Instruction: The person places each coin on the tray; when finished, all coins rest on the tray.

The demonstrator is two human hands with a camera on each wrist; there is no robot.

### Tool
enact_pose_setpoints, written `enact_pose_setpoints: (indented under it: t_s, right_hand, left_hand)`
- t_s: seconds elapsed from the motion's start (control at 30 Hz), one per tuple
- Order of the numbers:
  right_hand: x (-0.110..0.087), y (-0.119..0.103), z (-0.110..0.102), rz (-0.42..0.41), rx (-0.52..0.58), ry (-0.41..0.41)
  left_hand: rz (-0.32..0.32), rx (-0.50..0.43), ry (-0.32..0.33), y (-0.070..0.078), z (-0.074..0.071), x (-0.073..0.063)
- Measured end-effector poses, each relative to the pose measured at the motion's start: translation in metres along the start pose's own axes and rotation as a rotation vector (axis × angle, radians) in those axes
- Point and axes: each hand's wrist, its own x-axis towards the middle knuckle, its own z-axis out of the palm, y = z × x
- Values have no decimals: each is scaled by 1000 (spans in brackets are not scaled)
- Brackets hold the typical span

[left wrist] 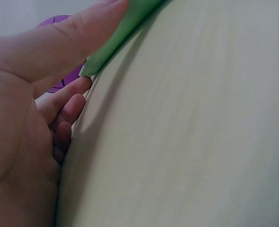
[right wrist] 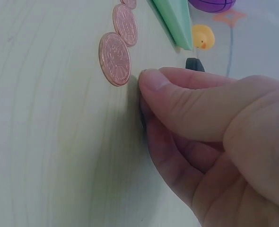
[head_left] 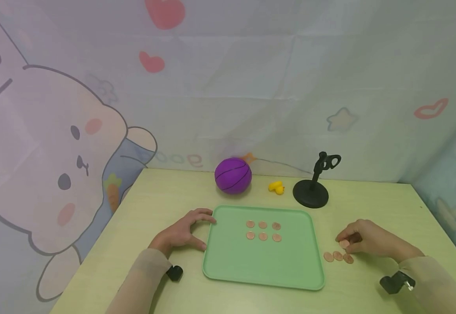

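Note:
A green tray (head_left: 263, 270) lies on the table, bearing two rows of copper-coloured coins (head_left: 262, 236). At its left edge rests my left hand (head_left: 182, 231), thumb and fingers spread along the rim. In the left wrist view the thumb (left wrist: 78, 40) lies against the tray's rim (left wrist: 113, 47). Right of the tray, my right hand (head_left: 369, 239) pinches a coin (head_left: 344, 244) between thumb and fingers. Three more coins (head_left: 338, 256) lie in a row on the table just beside that hand. From the right wrist, the pinched coin is mostly hidden behind the thumb (right wrist: 177, 99).
Behind the tray are a purple ball (head_left: 233, 176), a small yellow duck (head_left: 277, 188) and a black stand (head_left: 311, 193) with a round base. A printed cloth (head_left: 251, 100) hangs at the table's back edge.

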Motion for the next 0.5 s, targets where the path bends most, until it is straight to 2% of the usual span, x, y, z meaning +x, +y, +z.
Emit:
enact_pose_setpoints:
  t_s: [0.5]
  right_hand:
    - [1,-4,3,-21,-38,41]
  left_hand:
    - [6,-5,1,-2,0,1]
